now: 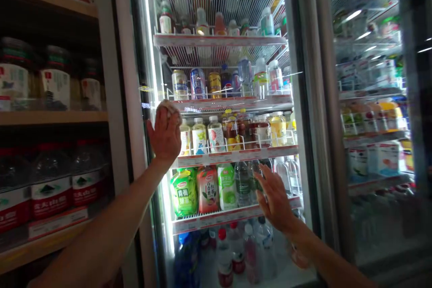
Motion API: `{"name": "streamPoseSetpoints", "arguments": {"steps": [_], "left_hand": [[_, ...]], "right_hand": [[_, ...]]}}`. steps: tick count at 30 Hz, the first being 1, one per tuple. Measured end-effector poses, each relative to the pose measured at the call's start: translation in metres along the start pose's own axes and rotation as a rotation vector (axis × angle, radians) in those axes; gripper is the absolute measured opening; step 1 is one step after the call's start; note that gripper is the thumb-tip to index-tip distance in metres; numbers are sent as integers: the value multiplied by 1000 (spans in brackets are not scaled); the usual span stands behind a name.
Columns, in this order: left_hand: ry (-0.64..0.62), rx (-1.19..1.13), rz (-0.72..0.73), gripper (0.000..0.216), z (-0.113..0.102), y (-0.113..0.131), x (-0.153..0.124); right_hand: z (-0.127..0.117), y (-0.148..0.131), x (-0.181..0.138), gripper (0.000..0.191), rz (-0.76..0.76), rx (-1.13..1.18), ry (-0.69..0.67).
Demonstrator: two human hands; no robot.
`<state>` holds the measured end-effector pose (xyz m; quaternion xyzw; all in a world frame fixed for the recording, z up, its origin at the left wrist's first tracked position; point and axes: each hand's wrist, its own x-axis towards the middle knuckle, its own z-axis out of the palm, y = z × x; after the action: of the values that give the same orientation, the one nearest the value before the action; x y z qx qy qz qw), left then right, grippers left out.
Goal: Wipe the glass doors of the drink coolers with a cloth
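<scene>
My left hand [166, 136] presses a light, crumpled cloth [174, 109] against the left side of the glass door of a lit drinks cooler. Its fingers lie over the cloth. Lower and to the right, my right hand [276, 198] is raised before the same glass, fingers apart and holding nothing; whether it touches the glass I cannot tell. Behind the glass, cans [197, 83] and bottles [216, 134] stand on wire shelves. Lower down are a green pack [184, 192], a red pack [208, 189] and a light green pack [227, 186].
At the left, shelves hold jars [56, 78] and large bottles with red-and-white labels [50, 189]. A metal door frame [326, 112] separates this cooler from another one at the right, stocked with cartons [388, 157]. More bottles [224, 256] stand at the cooler's bottom.
</scene>
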<state>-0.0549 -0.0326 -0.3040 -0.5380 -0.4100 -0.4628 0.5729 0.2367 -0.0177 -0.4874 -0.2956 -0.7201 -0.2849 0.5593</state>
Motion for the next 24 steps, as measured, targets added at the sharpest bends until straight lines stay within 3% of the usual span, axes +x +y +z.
{"name": "streamPoseSetpoints", "arguments": {"steps": [4,5,6,9,10,11,14,15,16,17,20,21,22,24], "left_hand": [[-229,-121,466,46,7,22,1],[-255,-130,522,45,8,26,3],[-245,-119,493,43,8,27,7],[-60,-36,128,40,10,29,16],[-17,-19,74,40,11,31,16],[-8,-18,115,41,13,36,13],[-128,-99,641,43,20,61,-2],[-173,-132,785,43,23,71,-4],[-204,-150,842,42,26,80,-3],[-217,-151,799,41,29,89,0],[-180,-122,417,40,39,115,9],[-179,-142,410,41,42,124,7],[-195,-185,500,40,45,135,3],[-254,-292,838,39,51,156,-8]], "right_hand": [[4,4,21,54,42,-5,41],[4,5,27,54,47,-2,51],[5,7,32,55,48,0,62],[2,14,37,54,59,-3,99],[0,17,35,53,68,-5,106],[-2,21,32,52,79,-9,108],[-9,32,20,49,98,-44,81],[-12,37,16,48,98,-63,69],[-15,41,13,46,99,-82,58],[-18,46,10,46,102,-101,53],[-30,60,5,45,124,-141,57],[-34,64,4,45,132,-154,60],[-39,68,2,45,138,-167,62],[-48,75,-2,46,140,-188,58]]}}
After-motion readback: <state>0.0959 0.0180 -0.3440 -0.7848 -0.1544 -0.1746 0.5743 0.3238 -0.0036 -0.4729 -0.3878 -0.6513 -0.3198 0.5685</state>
